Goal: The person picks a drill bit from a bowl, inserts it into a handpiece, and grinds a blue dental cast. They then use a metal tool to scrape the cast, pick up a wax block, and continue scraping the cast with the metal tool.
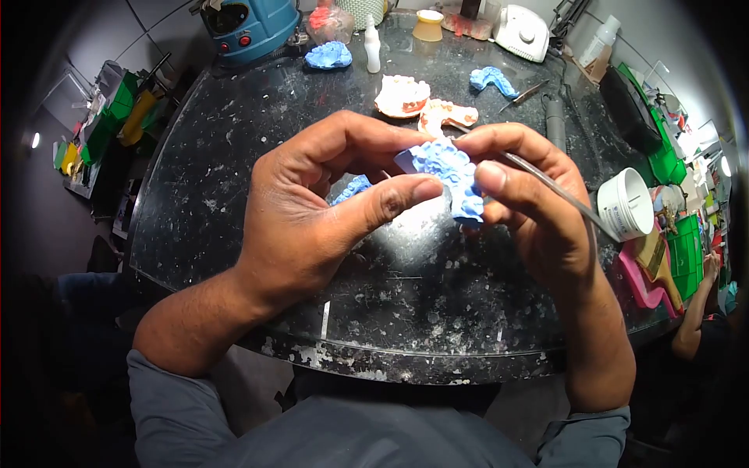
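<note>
Over the bench, a blue dental cast (446,165) with rough tooth shapes is held up between both hands. My left hand (335,183) pinches its left side between thumb and fingers. My right hand (534,175) grips its right edge with thumb and fingertips. A thin metal tool (566,195) also lies in my right hand, slanting down past the wrist; its working end is hidden. Partly behind my left hand, another blue cast (351,188) rests on the bench. Just beyond the hands lie a pale pinkish cast (402,97) and a smaller one (451,115).
The black bench (234,179) is speckled with white. Farther back are blue casts (328,55) (491,80), a spray bottle (372,48), a pointed tool (530,92) and a blue machine (253,31). A white tub (626,204) stands right. Another person's arm (694,312) shows at far right.
</note>
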{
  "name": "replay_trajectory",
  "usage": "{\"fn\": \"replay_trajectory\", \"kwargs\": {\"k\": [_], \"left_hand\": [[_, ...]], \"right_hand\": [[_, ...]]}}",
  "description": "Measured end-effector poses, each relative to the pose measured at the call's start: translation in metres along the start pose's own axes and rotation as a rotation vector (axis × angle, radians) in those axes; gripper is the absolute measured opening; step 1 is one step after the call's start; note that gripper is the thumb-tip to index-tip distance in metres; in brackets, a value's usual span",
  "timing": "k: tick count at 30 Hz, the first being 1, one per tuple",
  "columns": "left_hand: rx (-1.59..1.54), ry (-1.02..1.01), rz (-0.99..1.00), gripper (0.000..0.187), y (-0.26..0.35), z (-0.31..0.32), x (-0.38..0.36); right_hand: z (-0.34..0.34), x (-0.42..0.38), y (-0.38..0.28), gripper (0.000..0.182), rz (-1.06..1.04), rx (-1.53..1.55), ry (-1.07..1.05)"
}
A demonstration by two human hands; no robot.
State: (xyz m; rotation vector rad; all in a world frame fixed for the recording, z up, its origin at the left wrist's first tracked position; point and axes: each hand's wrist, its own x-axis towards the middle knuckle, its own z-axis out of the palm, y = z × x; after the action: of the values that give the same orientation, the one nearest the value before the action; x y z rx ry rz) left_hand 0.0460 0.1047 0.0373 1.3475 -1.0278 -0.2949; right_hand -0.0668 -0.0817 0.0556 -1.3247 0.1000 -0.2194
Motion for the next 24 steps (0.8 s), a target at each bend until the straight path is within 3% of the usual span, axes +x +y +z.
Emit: {"fn": "replay_trajectory", "kwargs": {"k": [11,14,18,24], "left_hand": [[-0.172,-0.020,-0.017,0.036,0.002,0.004,0.000],[-0.141,0.049,0.022,0.038,0.000,0.004,-0.001],[-0.131,-0.005,0.078,0.040,0.001,0.002,-0.001],[-0.201,-0.058,0.067,0.032,-0.003,0.003,-0.003]], "right_hand": [[0.000,-0.005,0.001,0.038,-0.084,-0.058,-0.020],[0.008,-0.006,0.002,0.030,-0.118,-0.103,-0.021],[-0.001,-0.003,0.018,0.025,-0.401,-0.231,-0.076],[0.003,-0.004,0.018,0.029,-0.494,-0.319,-0.114]]}}
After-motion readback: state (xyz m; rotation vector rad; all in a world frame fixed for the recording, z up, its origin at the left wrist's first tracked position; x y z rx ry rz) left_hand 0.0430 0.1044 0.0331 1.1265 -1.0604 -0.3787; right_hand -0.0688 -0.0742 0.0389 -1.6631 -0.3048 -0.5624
